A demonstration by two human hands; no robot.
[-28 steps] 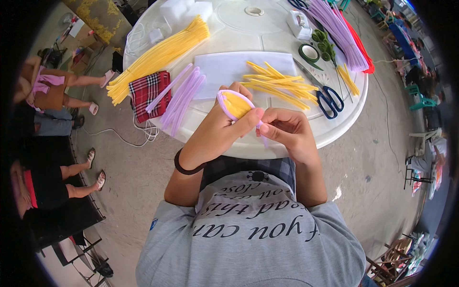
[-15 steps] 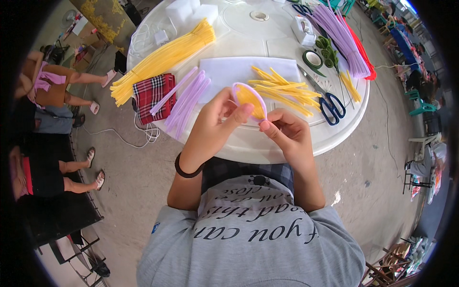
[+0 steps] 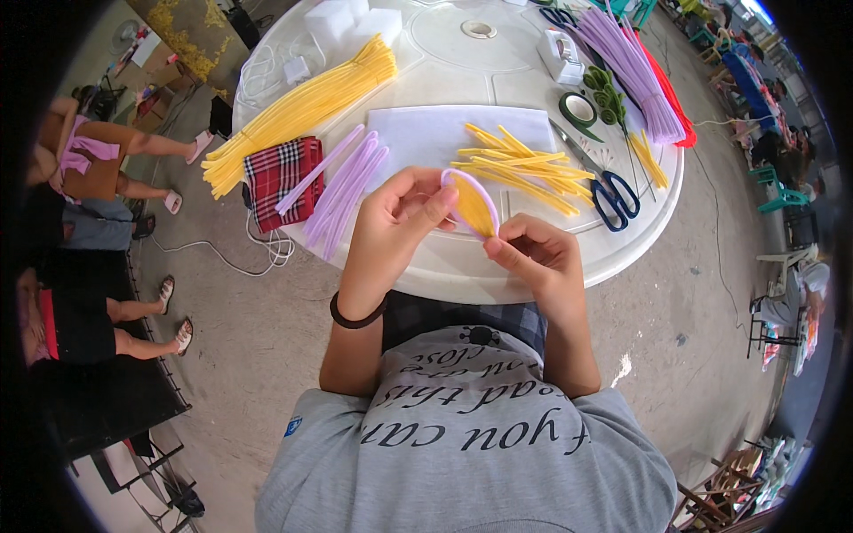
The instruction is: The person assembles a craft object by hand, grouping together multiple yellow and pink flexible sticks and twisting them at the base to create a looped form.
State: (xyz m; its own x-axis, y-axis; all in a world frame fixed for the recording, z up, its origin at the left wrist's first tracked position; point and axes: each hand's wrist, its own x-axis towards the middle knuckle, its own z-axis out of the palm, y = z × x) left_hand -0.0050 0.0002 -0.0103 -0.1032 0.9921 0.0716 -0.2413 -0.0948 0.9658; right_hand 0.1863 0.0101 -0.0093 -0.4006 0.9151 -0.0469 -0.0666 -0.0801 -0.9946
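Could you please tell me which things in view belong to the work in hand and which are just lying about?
Likely belonging:
lilac-edged yellow piece, pinched by left hand and right hand
loose yellow strips
loose lilac strips
blue-handled scissors

Seemingly just lying about:
red checked cloth
white blocks
tape dispenser

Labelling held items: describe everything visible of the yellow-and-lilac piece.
The petal-shaped piece has a yellow middle and a lilac rim; the material looks like soft craft stems. It is held tilted over the near part of the white table, upper end leaning left. The left hand pinches its upper left edge, the right hand its lower tip. Fingers partly hide both ends.
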